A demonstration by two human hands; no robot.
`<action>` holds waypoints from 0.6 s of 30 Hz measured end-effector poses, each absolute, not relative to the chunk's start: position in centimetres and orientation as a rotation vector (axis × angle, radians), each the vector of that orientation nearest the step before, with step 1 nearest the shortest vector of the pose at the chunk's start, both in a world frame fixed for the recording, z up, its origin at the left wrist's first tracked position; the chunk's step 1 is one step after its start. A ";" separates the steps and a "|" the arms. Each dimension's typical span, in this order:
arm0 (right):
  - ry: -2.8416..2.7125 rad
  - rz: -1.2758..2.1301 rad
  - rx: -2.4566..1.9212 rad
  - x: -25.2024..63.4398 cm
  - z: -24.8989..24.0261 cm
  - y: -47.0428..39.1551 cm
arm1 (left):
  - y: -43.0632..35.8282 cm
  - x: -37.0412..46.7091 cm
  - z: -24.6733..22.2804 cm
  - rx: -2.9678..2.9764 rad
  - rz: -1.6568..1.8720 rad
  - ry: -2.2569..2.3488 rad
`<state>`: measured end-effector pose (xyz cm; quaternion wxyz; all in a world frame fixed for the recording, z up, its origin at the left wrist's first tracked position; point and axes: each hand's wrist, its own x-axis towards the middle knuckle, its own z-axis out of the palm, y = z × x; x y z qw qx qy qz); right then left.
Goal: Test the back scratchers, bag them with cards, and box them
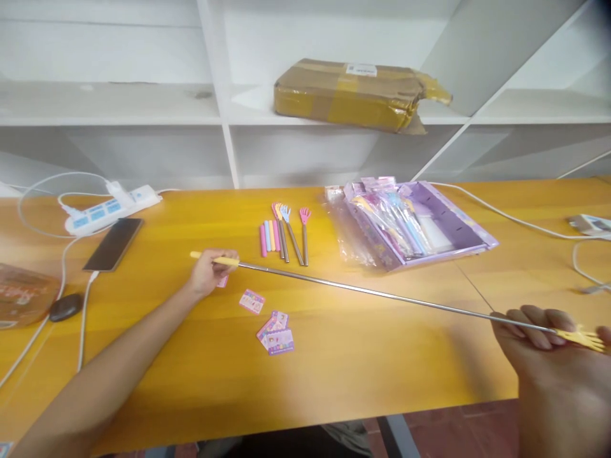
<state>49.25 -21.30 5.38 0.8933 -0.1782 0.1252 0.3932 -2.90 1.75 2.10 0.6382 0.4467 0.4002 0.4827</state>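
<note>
A telescopic back scratcher point(363, 292) is stretched out long across the table, with a yellow handle, a thin metal rod and a yellow claw head. My left hand point(206, 272) is closed around its yellow handle. At the right, my right hand point(548, 343) has its fingers curled around the rod just below the claw. Beyond the rod lie several metal rods with pink, yellow and blue claw heads point(304, 217), beside several loose coloured handles point(268, 237). Small printed cards point(280, 341) are scattered nearer to me, one partly hidden by my left hand.
A purple display box point(458, 219) holds bagged back scratchers at the back right. At left are a power strip point(112, 211), a phone point(113, 244), a black mouse-like object point(65, 308) and white cables. A taped cardboard box point(348, 95) sits on the shelf.
</note>
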 end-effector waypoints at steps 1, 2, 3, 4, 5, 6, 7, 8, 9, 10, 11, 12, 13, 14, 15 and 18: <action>0.223 0.805 -0.400 49.5 5.1 -21.5 | 1.7 -2.9 2.0 1.018 1.074 0.885; 0.188 0.782 -0.442 49.9 5.0 -21.6 | 1.6 -2.9 1.9 1.017 1.047 0.856; 0.170 0.761 -0.484 50.3 4.9 -21.6 | 1.6 -2.8 1.9 1.011 1.036 0.837; 0.183 0.741 -0.523 50.6 5.0 -21.6 | 1.4 -2.7 1.9 1.003 1.032 0.822; 0.202 0.735 -0.547 50.7 5.1 -21.6 | 1.2 -2.5 1.9 0.997 1.052 0.811; 0.216 0.737 -0.551 50.6 5.4 -21.6 | 1.0 -2.2 2.0 0.991 1.109 0.809; 0.223 0.751 -0.542 50.3 5.6 -21.6 | 0.8 -1.9 2.1 0.985 1.199 0.815; 0.208 0.774 -0.521 49.7 5.8 -21.6 | 0.5 -1.5 2.2 0.978 1.305 0.824; 0.195 0.776 -0.502 49.0 5.9 -21.6 | 0.2 -1.2 2.3 0.971 1.406 0.831; 0.175 0.771 -0.486 48.2 6.0 -21.6 | 0.0 -1.0 2.4 0.966 1.484 0.834; 0.167 0.760 -0.486 47.5 6.0 -21.5 | -0.2 -0.8 2.5 0.960 1.527 0.833; 0.170 0.739 -0.502 46.9 5.9 -21.5 | -0.4 -0.8 2.5 0.952 1.534 0.837; 0.168 0.725 -0.526 46.5 5.7 -21.4 | -0.4 -0.7 2.5 0.941 1.528 0.845; 0.164 0.717 -0.558 46.2 5.5 -21.2 | -0.4 -0.8 2.5 0.921 1.524 0.860; 0.157 0.720 -0.595 46.1 5.3 -21.0 | -0.3 -0.9 2.5 0.896 1.521 0.876; 0.128 0.711 -0.682 46.3 4.7 -20.3 | 0.2 -1.4 2.3 0.816 1.479 0.875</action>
